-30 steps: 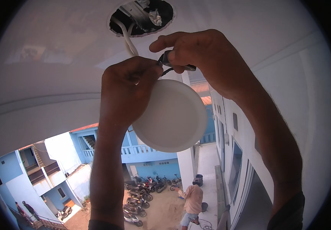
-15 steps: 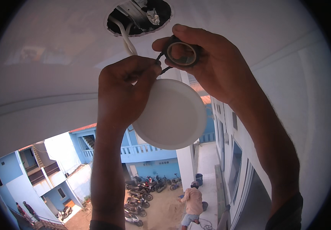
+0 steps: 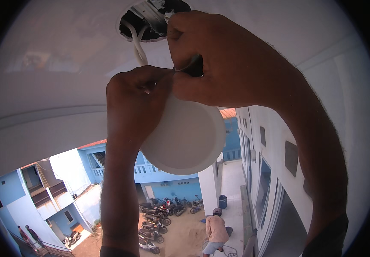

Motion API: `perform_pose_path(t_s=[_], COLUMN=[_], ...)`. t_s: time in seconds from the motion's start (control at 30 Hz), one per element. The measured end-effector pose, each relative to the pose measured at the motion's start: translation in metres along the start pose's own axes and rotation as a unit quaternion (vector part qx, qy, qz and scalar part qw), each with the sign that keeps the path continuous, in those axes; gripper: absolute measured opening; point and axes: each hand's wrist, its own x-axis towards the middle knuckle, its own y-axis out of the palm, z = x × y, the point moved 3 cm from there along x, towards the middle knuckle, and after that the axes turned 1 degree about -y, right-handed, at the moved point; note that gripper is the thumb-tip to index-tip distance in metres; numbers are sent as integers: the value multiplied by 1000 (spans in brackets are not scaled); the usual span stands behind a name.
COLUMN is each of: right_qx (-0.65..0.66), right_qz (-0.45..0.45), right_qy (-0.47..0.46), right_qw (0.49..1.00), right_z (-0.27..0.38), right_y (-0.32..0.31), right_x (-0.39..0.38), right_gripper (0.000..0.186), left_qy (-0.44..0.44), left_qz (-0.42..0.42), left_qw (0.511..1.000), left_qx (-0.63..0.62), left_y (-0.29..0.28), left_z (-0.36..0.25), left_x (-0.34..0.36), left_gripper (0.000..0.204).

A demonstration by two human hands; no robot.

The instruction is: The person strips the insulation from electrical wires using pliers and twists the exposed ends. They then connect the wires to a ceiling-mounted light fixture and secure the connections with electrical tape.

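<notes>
I am looking up at a white ceiling [image 3: 56, 85] with a round cut-out hole [image 3: 150, 19]. My left hand [image 3: 135, 103] grips the back of a round white flat ceiling lamp [image 3: 187, 137] just below the hole. My right hand [image 3: 223, 64] is closed over a small dark part with a thin wire at the lamp's top edge, touching my left fingers. A white cable [image 3: 138, 49] runs from the hole down to the lamp. Metal parts show inside the hole.
Far below lies a courtyard with several parked motorbikes [image 3: 159, 218] between blue buildings [image 3: 108, 167]. A person in a light shirt [image 3: 215, 231] bends over near a dark bin [image 3: 222, 201]. A white wall with windows [image 3: 270, 171] runs down the right.
My right hand has closed down over the dark ring-shaped part it held open to view, pressing it against the lamp's top. The hands and lamp sit closer to the hole.
</notes>
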Motion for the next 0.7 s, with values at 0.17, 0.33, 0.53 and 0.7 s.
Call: perform_pose_path(t_s=[0.17,0.33,0.53,0.7], right_qx=[273,235,119,220], right_qz=[10,-1,37,-95], right_qy=[175,132,108,6], right_qw=[946,963,986,971], right_z=[-33,-58,-20,-3], right_y=[-1,7,-6,-30], right_x=[17,-6,-48,-26], right_gripper=[25,25,27,23], left_qy=[17,74,77,43], left_qz=[-13,-30,-28,-8], left_qw=[1000,995,996,998], left_qx=[-14,-56,-36,-46], left_y=[15,20,23,-2], left_z=[-7,-8,-23,-48], left_x=[12,11,-22,-21], left_gripper=[19,19,16,16])
